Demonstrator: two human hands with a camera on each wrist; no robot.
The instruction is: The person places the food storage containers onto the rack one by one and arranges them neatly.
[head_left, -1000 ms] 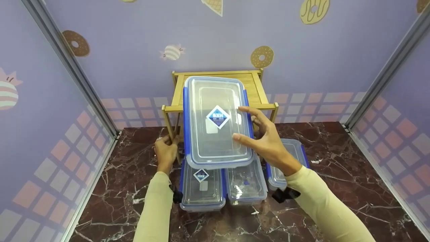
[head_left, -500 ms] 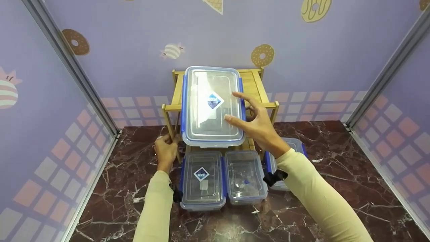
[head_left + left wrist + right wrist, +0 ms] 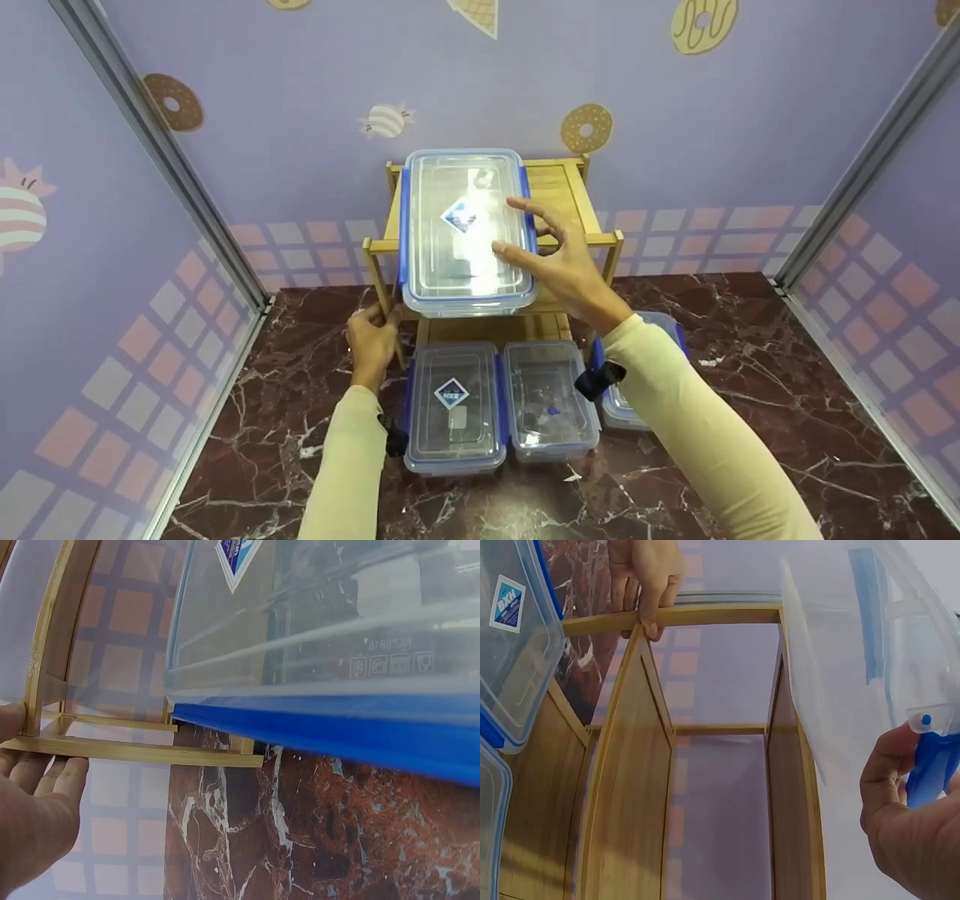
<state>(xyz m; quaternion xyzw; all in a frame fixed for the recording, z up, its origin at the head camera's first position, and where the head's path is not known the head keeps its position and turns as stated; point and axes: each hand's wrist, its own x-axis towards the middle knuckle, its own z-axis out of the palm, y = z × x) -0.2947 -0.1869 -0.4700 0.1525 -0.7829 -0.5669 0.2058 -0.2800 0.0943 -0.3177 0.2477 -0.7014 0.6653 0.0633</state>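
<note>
A clear, lidded food storage box point(image 3: 435, 259) with blue side clips and a diamond label is held over the front left of a wooden shelf rack point(image 3: 559, 196). My right hand point(image 3: 574, 274) grips its right side, thumb and a finger over the lid. In the right wrist view, curled fingers meet a blue clip point(image 3: 934, 765) on that side. Whether the box touches the top shelf cannot be told from the head view; the right wrist view has it beside the top board. My left hand point(image 3: 372, 345) holds the rack's left front post, fingers and thumb around the wood point(image 3: 135, 751).
Two more clear boxes, a labelled left one point(image 3: 431, 435) and a middle one point(image 3: 540, 375), lie side by side before the rack on the dark marbled surface point(image 3: 262, 420). A third box point(image 3: 664, 330) sits partly behind the right sleeve. Patterned purple walls point(image 3: 480, 82) enclose three sides.
My right hand has carried the box up, away from me and slightly left, uncovering the boxes and lower shelf beneath. My left hand stays on the rack's post.
</note>
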